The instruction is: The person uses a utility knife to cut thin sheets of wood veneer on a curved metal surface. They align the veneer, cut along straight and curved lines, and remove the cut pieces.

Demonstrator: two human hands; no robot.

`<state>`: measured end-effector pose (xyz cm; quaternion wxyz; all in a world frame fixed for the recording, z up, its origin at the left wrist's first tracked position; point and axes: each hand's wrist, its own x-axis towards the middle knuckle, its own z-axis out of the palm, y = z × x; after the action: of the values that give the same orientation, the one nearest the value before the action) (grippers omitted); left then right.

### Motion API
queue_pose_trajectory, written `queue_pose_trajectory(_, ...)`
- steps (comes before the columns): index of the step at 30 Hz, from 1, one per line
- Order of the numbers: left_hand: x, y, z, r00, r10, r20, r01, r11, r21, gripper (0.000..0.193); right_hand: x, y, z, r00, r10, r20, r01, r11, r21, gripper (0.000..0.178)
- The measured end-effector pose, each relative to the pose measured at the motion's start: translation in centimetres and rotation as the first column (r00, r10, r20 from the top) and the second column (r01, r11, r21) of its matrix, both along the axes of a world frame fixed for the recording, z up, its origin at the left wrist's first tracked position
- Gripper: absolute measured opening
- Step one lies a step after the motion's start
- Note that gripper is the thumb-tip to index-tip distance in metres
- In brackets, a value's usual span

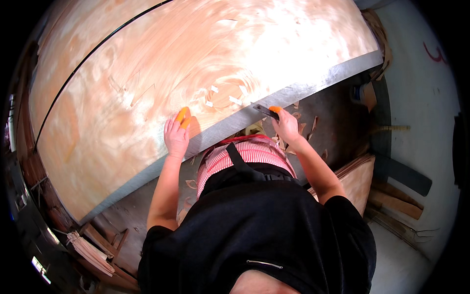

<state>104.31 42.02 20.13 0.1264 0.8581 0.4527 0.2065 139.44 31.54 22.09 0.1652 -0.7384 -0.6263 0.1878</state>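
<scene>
A large sheet of light wood veneer [161, 59] lies before me on a table with a grey metal edge [220, 128]. My left hand [176, 136] rests on the sheet near that edge, fingers stretched out, with orange covers on some fingertips. Beside its fingers is a darker tan patch [195, 126]; whether it is a loose piece or shadow is unclear. My right hand [285, 124], one fingertip also covered orange, grips a flat dark knife [266, 111] whose tip is over the metal edge. Several small white tape pieces [235, 100] surround an oval patch [224, 94] in the veneer.
A thin black cord [93, 53] arcs across the sheet at left. Veneer scraps [313, 125] litter the floor below the edge. Stacked veneer sheets [360, 181] stand at right, near a pale wall [416, 98]. Wooden strips [90, 252] lie at lower left.
</scene>
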Motion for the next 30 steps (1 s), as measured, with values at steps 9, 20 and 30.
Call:
queue_pose_trajectory(9, 0.6, -2.0, 1.9, 0.985, 0.036, -0.169, -0.050, 0.996, -0.080, 0.048, -1.0, 0.5, -0.6, 0.998, -0.028, 0.048, 0.027, 0.999, 0.034, 0.029)
queue_pose_trajectory(20, -1.9, 2.6, 3.4, 0.985, 0.168, -0.027, -0.168, 0.935, -0.314, 0.023, -4.4, 2.2, 0.5, 0.999, 0.034, 0.024, -0.034, 0.999, -0.017, 0.028)
queue_pose_trajectory(30, -1.3, 2.0, 7.3, 0.995, 0.003, 0.099, -0.019, 0.987, 0.160, 0.020, -3.8, 1.1, 4.3, 0.867, 0.467, -0.172, -0.493, 0.758, -0.427, 0.031)
